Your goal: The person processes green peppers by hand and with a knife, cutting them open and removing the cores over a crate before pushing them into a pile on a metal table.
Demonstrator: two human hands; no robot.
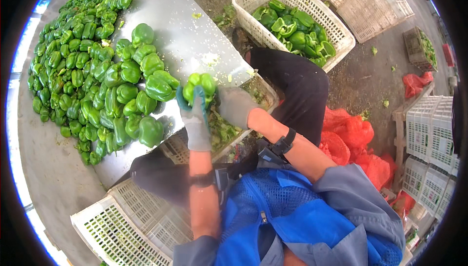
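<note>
A green bell pepper [202, 81] is gripped by my left hand [197, 119], in a grey glove with teal fingers, just off the edge of the metal table [195, 37]. Right beside it, my right hand [237, 106], in a grey glove, is closed with its fingers curled towards the pepper; what it may hold is hidden. Below both hands, a crate [265, 90] between my legs contains pale green scraps [224, 132]. A large heap of whole green bell peppers [102, 76] covers the table's left side, its nearest ones close to my left hand.
Cut green peppers fill part of a white plastic crate [343, 46] beyond my knee. Another crate [105, 222] stands at lower left. Red mesh bags [348, 134] lie on the floor to my right, near stacked white crates [429, 129]. More crates [373, 5] stand at the back.
</note>
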